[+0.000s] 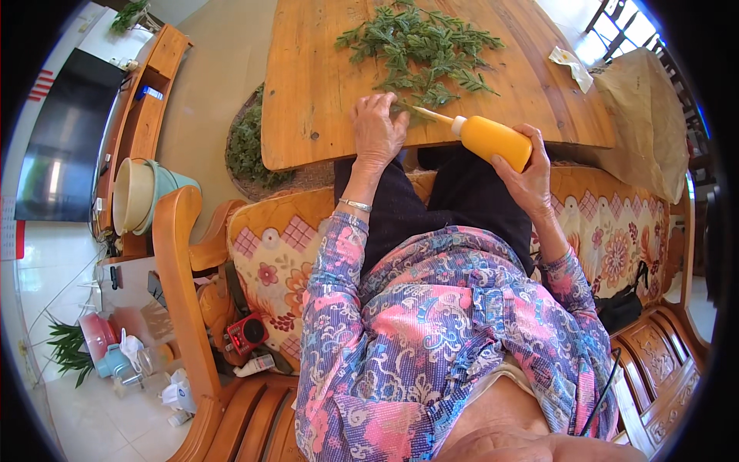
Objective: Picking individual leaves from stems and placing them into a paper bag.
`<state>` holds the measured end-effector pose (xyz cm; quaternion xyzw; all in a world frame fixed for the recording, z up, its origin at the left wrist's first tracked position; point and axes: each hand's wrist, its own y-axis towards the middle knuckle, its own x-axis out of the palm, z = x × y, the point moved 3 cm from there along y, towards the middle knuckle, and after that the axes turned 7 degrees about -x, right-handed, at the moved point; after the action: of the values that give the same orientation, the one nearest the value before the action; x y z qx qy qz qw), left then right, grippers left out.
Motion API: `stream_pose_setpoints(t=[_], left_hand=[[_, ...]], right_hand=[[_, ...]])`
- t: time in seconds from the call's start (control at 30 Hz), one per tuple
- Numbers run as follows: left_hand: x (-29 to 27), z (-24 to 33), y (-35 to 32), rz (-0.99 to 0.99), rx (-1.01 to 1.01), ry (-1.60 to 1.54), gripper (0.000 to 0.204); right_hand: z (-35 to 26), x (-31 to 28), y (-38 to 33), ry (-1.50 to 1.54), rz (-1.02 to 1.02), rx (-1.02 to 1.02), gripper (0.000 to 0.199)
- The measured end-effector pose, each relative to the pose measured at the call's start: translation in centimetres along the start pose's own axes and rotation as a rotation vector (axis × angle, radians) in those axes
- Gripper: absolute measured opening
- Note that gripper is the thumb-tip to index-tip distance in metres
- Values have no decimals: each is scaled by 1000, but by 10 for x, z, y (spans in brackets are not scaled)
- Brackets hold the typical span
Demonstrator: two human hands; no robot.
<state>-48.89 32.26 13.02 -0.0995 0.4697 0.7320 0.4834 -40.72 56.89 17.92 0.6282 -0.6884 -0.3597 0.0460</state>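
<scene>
One orange-yellow, cylindrical squeeze bottle [496,143] is located above the near edge of the brown, planked wooden surface [308,100]. Its white collar [458,125] carries a long, pale, tapered nozzle [433,115], directed toward the left. Right hand [529,171]: the grip is closed around the base end of the bottle, with the thumb on the near side. Left hand [377,131]: positioned just beside the nozzle tip, fingers bent. Whether this grip is closed on anything cannot be determined from this view. A silver-coloured bracelet [356,205] encircles the left wrist.

A loose heap of green, narrow-leaved sprigs [416,48] lies on the surface, beyond the hands. A crumpled white paper piece [571,66] lies near the right edge; a large, translucent brown sheet [643,108] hangs at the right corner. Floral-patterned cream and orange padding [265,246] extends on both sides of the dark trousers [477,200]. A small red and black box-shaped device [248,333] is situated at its left end
</scene>
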Motion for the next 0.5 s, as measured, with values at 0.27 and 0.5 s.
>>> stream_pose_setpoints(t=[0.27,0.5], left_hand=[[-1,0,2,0,-12,24,31],[1,0,1,14,-11,32,30]], right_hand=[[-15,1,9,-139,-34,-78,51],[-31,1,16,-182,-71,-103,52]])
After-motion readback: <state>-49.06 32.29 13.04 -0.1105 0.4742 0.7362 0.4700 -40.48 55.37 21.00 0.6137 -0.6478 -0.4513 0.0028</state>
